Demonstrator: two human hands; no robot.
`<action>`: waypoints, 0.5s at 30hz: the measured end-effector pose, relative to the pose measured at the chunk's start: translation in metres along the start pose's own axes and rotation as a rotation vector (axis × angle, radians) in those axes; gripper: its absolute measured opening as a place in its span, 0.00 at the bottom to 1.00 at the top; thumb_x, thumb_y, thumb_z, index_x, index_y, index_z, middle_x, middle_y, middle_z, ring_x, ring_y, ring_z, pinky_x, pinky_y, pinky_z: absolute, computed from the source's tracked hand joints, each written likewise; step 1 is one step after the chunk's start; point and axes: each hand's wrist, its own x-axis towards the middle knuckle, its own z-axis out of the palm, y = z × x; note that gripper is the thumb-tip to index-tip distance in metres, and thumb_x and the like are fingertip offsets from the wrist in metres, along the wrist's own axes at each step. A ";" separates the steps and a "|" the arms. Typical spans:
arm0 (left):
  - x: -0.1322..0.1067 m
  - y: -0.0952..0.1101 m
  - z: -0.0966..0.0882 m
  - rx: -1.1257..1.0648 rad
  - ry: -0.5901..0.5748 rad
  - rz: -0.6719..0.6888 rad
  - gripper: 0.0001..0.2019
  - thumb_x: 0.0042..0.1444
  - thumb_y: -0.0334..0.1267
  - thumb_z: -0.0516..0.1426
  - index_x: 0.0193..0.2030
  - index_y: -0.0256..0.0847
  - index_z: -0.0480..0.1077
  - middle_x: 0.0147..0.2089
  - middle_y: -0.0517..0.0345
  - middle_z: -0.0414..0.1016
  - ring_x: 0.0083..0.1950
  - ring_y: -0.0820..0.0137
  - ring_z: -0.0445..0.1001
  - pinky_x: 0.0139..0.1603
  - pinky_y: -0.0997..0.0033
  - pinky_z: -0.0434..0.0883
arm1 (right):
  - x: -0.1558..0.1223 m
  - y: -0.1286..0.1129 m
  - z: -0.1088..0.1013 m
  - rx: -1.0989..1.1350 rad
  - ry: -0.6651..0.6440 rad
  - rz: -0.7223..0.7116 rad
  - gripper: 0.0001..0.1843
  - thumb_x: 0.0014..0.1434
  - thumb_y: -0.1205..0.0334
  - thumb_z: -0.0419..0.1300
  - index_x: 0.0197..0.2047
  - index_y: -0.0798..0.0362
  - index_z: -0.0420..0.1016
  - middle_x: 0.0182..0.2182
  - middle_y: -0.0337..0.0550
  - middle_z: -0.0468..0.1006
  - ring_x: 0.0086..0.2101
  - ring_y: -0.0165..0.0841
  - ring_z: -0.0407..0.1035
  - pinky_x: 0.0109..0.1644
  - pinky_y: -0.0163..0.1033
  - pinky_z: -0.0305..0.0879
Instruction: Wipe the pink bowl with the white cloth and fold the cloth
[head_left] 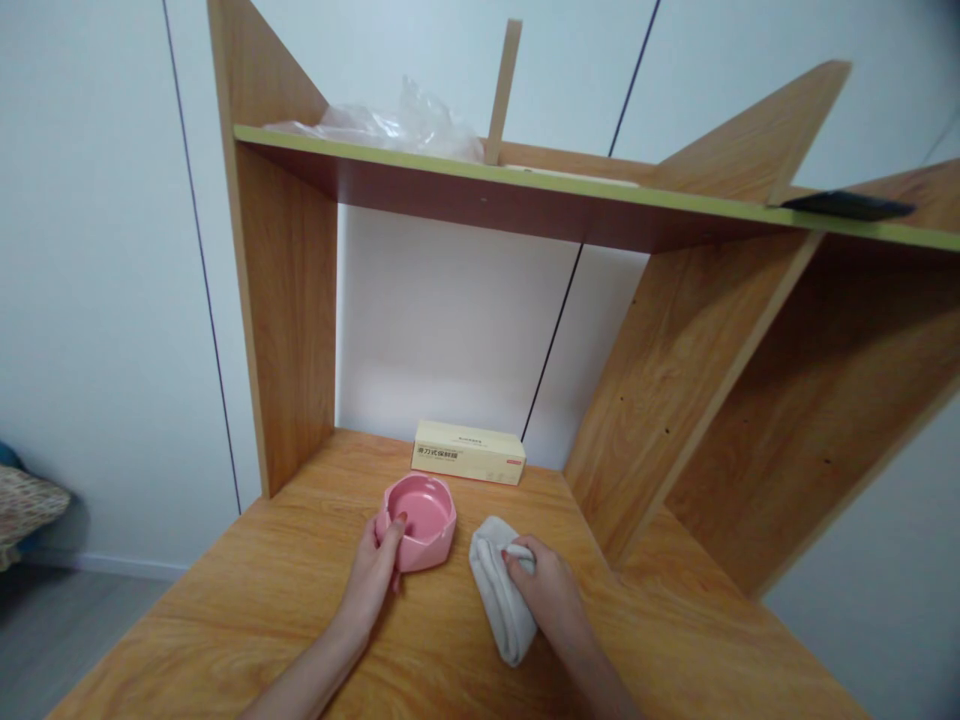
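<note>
A pink faceted ashtray with notches in its rim is gripped by my left hand. The thumb hooks over the near rim into the bowl, and the other fingers go round the outside, partly hidden. To the right, my right hand pinches a folded light grey cloth by its upper right part. Ashtray and cloth are apart, with bare wood between them. Behind the ashtray stands a long cream box with printed characters on its front.
The wooden desk has side panels and a divider rising at its back. A shelf spans above, bearing a clear plastic bag and a dark flat object. Patterned fabric shows at far left.
</note>
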 end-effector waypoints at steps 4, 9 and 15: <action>0.001 0.000 -0.004 -0.010 0.047 0.068 0.23 0.43 0.55 0.55 0.37 0.35 0.66 0.26 0.58 0.71 0.25 0.70 0.70 0.24 0.75 0.65 | -0.021 -0.034 0.003 -0.022 -0.199 -0.026 0.12 0.51 0.55 0.53 0.33 0.51 0.73 0.31 0.42 0.77 0.35 0.36 0.69 0.36 0.35 0.59; 0.005 -0.003 -0.004 -0.025 0.009 0.157 0.24 0.45 0.52 0.56 0.43 0.34 0.65 0.41 0.49 0.72 0.45 0.61 0.70 0.44 0.66 0.65 | -0.027 -0.059 -0.009 0.127 -0.105 -0.226 0.17 0.56 0.49 0.49 0.36 0.49 0.73 0.36 0.42 0.74 0.40 0.37 0.65 0.46 0.40 0.56; -0.004 0.003 -0.001 -0.026 -0.075 0.272 0.23 0.46 0.49 0.56 0.46 0.37 0.63 0.47 0.50 0.69 0.50 0.60 0.66 0.52 0.63 0.61 | -0.007 -0.069 -0.004 0.400 0.078 -0.190 0.25 0.55 0.52 0.50 0.53 0.55 0.61 0.41 0.47 0.72 0.41 0.37 0.65 0.48 0.42 0.59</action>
